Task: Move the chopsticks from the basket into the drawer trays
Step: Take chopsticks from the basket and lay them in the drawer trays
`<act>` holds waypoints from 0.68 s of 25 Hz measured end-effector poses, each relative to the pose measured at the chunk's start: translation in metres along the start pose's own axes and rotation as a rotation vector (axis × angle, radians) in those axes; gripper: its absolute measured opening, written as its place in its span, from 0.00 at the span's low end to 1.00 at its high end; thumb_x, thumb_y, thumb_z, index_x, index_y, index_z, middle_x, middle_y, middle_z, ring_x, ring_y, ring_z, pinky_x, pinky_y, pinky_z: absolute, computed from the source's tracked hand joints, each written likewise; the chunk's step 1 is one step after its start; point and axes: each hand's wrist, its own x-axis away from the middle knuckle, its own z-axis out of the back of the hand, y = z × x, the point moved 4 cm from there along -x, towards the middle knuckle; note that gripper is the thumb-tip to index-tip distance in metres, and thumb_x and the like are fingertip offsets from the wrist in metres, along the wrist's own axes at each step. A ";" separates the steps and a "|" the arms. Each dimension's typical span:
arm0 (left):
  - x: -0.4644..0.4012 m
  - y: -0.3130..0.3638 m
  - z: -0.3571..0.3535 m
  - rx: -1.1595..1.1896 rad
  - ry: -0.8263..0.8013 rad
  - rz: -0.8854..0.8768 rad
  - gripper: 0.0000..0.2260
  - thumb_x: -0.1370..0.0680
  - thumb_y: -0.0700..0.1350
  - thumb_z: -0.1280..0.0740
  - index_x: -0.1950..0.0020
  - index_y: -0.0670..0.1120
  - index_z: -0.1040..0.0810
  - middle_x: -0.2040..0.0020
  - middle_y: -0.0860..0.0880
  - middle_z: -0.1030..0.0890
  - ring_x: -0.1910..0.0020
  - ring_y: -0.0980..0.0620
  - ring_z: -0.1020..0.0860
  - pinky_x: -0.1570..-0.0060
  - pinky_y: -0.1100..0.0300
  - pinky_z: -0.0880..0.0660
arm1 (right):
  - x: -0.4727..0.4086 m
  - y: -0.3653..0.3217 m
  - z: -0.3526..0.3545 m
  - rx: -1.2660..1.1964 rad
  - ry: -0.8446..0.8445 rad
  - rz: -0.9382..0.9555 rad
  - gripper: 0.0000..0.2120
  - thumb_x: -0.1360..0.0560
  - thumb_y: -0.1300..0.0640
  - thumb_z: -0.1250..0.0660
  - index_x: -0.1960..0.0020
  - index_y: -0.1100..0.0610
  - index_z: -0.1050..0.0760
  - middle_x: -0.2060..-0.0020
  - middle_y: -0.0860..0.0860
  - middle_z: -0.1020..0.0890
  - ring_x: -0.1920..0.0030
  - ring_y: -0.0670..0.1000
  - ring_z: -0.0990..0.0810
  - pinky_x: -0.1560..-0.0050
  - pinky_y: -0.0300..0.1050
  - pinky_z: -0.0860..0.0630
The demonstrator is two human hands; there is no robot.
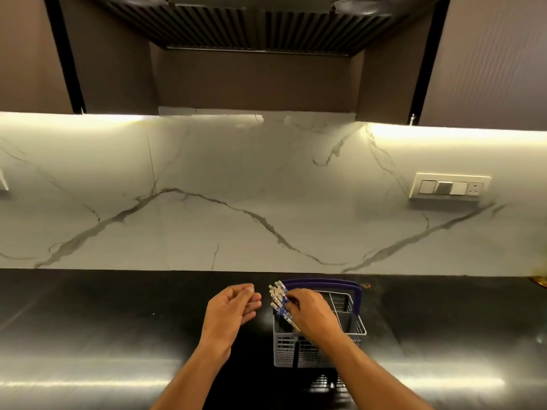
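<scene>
A grey plastic cutlery basket (296, 352) with a dark blue handle (358, 294) stands on the black countertop, just right of centre. Several chopsticks (277, 294) with blue-and-white patterned ends stand bunched in its left compartment, leaning left. My right hand (313, 313) reaches over the basket and its fingers curl around the bunch of chopsticks. My left hand (233, 306) hovers just left of the basket, fingers loosely bent, holding nothing. No drawer or tray is in view.
The glossy black countertop (103, 335) stretches to both sides. Behind it rises a white marble backsplash (236, 187) with a switch panel (450, 187) at the right. A dark range hood (251, 25) hangs overhead between brown cabinets.
</scene>
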 end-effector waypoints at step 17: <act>-0.002 0.037 -0.025 -0.170 -0.115 -0.198 0.07 0.21 0.43 0.32 0.45 0.49 0.17 0.54 0.51 0.12 0.52 0.55 0.14 0.48 0.58 0.18 | -0.004 -0.005 0.045 -0.116 0.114 0.088 0.14 0.22 0.53 0.34 0.66 0.47 0.26 0.70 0.45 0.22 0.71 0.41 0.25 0.70 0.35 0.31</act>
